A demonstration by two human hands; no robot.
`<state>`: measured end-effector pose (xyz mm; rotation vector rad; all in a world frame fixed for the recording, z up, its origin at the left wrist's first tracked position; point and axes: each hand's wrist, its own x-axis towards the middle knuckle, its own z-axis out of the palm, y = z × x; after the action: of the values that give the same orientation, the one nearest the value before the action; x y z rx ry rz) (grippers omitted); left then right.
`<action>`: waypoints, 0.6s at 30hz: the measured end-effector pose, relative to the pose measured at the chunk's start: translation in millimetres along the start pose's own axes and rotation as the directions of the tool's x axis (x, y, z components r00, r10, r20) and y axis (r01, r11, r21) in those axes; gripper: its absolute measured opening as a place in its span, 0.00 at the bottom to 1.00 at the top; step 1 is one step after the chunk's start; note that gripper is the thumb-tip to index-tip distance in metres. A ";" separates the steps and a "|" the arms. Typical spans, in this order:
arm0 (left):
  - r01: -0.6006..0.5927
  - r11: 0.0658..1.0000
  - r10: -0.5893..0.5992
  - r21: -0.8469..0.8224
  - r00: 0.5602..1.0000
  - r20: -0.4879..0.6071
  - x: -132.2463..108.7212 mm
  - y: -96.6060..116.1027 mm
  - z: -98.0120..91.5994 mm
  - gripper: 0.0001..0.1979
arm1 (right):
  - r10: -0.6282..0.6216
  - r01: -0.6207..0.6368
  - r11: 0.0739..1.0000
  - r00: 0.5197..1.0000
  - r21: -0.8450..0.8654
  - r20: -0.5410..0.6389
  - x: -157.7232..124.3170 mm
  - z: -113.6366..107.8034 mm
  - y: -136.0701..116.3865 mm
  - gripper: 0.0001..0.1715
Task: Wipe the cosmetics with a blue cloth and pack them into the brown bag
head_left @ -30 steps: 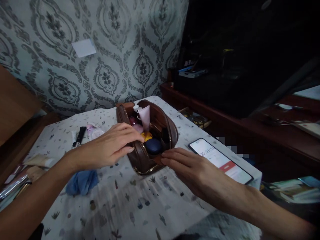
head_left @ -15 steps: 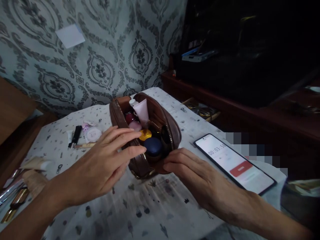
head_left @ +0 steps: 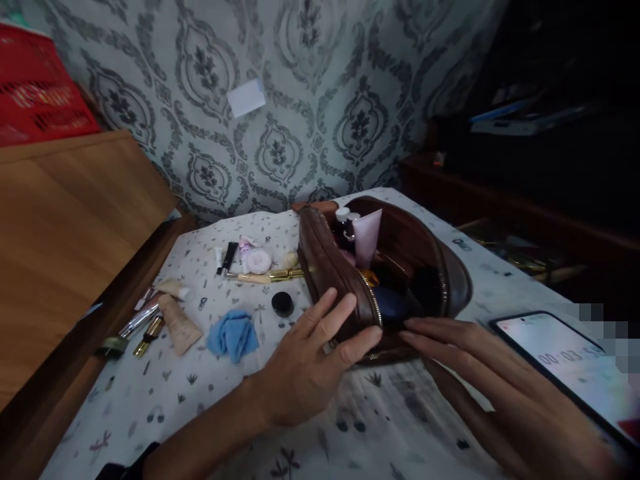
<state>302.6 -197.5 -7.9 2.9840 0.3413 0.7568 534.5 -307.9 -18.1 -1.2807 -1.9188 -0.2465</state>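
Note:
A brown toiletry bag (head_left: 337, 267) stands unzipped on the patterned tablecloth. Inside it are a pale pink tube (head_left: 367, 237), dark bottles with white caps (head_left: 343, 215), a yellow item (head_left: 369, 277) and a dark blue rounded item (head_left: 393, 303), partly hidden by the zipped edge. My left hand (head_left: 317, 357) rests against the bag's near left side, fingers spread, the thumb by the zip. At the near right rim, my right hand (head_left: 500, 380) touches the bag with its fingertips; the fingers are stretched out and hold nothing visible.
Left of the bag lie a blue cloth (head_left: 233, 335), a black round lid or jar (head_left: 283, 304), a beige tube (head_left: 179, 325), a round compact (head_left: 259, 261) and several small cosmetics. A phone showing a timer (head_left: 560, 360) lies right. A wooden panel (head_left: 65, 227) borders the left side.
The view has turned left, so the bag appears farther right and more cosmetics show. My left hand has moved from over the opening to the bag's outer side; my right fingers have straightened at the rim.

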 end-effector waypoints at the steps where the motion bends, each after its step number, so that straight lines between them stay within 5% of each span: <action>1: 0.000 1.000 0.000 -0.010 1.000 0.000 -4.3 -0.7 1.4 0.34 | -0.004 0.004 1.000 1.000 -0.022 0.004 -1.2 0.9 -2.4 0.24; 11: 0.197 0.980 -0.197 -0.002 0.980 0.035 -38.1 -29.3 5.7 0.25 | -0.140 0.138 0.990 0.989 0.037 0.042 -6.0 19.3 -33.3 0.21; 15: 0.381 0.924 -0.381 0.033 0.924 0.008 -49.4 -49.5 3.3 0.22 | -0.174 0.167 0.967 0.985 0.195 0.018 11.9 45.3 -54.5 0.19; 18: 0.464 0.886 -0.461 0.023 0.884 -0.072 -56.8 -66.4 5.7 0.19 | -0.149 0.113 0.956 0.982 0.272 0.114 29.5 76.7 -65.9 0.20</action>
<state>243.3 -145.4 -45.8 2.7317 1.0367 0.7903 434.9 -276.1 -31.1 -1.0153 -2.0739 0.0313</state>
